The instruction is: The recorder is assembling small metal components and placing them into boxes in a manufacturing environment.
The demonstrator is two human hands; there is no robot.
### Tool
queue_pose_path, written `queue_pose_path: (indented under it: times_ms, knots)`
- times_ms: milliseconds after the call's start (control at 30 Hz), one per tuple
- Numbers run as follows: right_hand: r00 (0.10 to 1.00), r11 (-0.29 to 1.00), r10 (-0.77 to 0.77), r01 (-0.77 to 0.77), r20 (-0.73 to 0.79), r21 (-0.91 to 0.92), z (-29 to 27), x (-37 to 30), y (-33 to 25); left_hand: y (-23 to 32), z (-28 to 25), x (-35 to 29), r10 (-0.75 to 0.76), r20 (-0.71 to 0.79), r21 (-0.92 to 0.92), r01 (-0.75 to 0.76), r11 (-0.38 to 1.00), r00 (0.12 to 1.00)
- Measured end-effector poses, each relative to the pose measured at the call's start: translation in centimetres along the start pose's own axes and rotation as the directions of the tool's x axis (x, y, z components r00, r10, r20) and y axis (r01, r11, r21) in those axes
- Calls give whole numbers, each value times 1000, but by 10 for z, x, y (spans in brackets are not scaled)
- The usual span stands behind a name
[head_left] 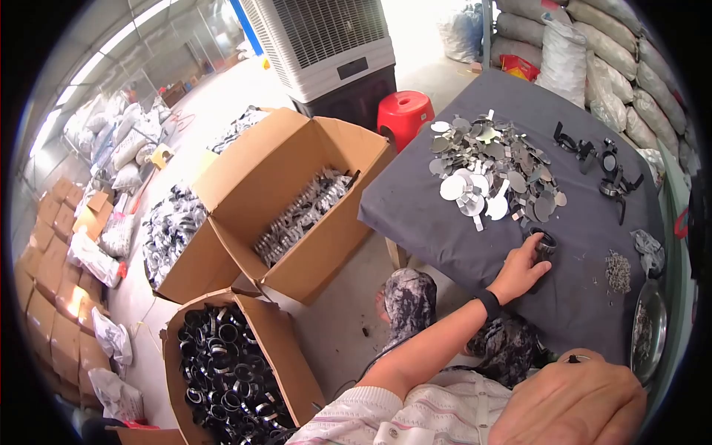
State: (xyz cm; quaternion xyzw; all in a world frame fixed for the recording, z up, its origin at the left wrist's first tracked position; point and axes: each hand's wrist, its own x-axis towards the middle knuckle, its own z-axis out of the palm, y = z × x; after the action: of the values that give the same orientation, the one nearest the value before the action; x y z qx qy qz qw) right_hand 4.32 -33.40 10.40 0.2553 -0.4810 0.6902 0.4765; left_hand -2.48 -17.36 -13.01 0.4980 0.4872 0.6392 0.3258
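My left hand [521, 268] reaches over the dark cloth on the table, its thumb and forefinger on a black ring-shaped band [547, 242]. Just beyond it is a heap of flat, round metal discs with tabs [512, 163], some shiny and some dull. My right hand [575, 404] is raised close in front of me at the lower right, back of the hand toward me. Its fingers are curled and mostly hidden; a small dark bit shows at its top edge, too little to name. Several black clip-like parts [610, 162] lie at the table's far right.
A pile of small metal pieces [618, 271], a plastic bag [649, 252] and a metal tray [648, 334] are at the table's right. To my left stand a carton of black rings [285, 348] and a carton of wrapped parts [252, 178]. A red stool [405, 115] stands beyond.
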Motion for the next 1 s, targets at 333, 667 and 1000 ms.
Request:
queue_pose_path:
  times_ms: [333, 667, 1000]
  knots:
    - [925, 969, 245, -222, 290, -109, -19, 34, -24, 4, 5, -5, 2, 1, 4, -2, 1000, 1000]
    - [997, 408, -76, 14, -19, -913, -134, 39, -3, 11, -5, 0, 132, 1, 176, -130, 976, 991]
    - [987, -358, 135, 135, 92, -924, -293, -47, -2, 13, 5, 2, -120, 6, -42, 121, 992, 993]
